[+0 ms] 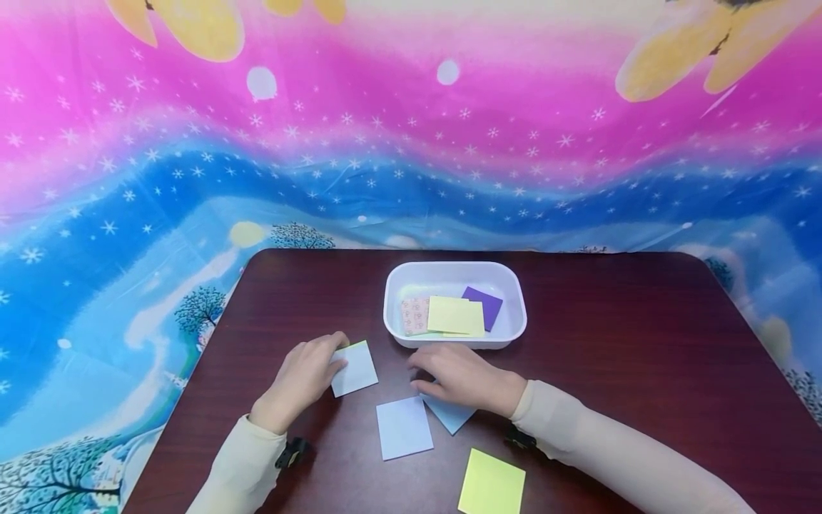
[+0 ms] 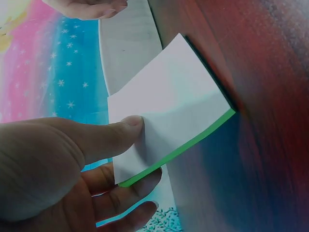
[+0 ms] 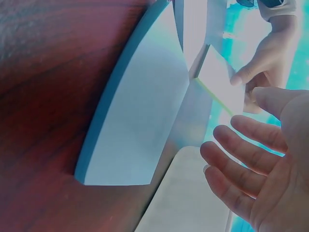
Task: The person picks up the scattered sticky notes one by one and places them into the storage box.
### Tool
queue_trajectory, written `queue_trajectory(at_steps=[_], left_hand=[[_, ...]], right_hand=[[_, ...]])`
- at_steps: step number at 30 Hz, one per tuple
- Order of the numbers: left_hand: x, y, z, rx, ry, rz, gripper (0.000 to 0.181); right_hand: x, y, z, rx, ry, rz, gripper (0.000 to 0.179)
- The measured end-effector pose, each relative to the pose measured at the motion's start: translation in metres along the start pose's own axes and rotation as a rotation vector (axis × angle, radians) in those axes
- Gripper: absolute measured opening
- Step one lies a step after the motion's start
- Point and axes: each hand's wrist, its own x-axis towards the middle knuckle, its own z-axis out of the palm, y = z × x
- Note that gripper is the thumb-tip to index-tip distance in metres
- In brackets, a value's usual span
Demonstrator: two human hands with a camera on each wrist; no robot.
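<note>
My left hand (image 1: 303, 377) pinches a square sticky-note pad (image 1: 358, 370) with a white top face and a green edge. In the left wrist view the thumb lies on the pad's white face (image 2: 169, 92), with fingers beneath it. My right hand (image 1: 459, 380) hovers over a light-blue sticky-note pad (image 1: 453, 415), partly covering it in the head view. Its fingers are loosely bent and hold nothing. Seen from the right wrist, that blue pad (image 3: 137, 106) lies on the table apart from the fingertips. Left of it lies a pale-blue pad (image 1: 404, 430).
A white plastic bin (image 1: 454, 271) stands beyond the hands. Inside are pale-yellow pads (image 1: 453, 314), a purple pad (image 1: 488, 305) and a pink patterned pad (image 1: 414, 314). A bright yellow pad (image 1: 493, 482) lies near the front of the dark wooden table (image 1: 610, 343). A colourful cloth hangs behind.
</note>
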Motion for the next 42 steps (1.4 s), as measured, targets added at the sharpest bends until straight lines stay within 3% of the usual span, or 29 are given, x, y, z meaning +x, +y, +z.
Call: queue_trajectory(at_steps=[18,28,42], left_hand=[[-0.002,0.002,-0.011,-0.038,-0.014,0.004,0.018],[-0.003,0.001,-0.014,-0.024,0.028,0.033,0.02],[-0.001,0.0,-0.02,-0.035,0.009,0.019,0.019]], right_hand=[[0.005,-0.002,-0.004,0.005,0.004,-0.023,0.027],[0.01,-0.007,-0.006,-0.009,0.009,-0.04,0.027],[0.013,-0.009,-0.01,0.0,-0.005,-0.037,0.028]])
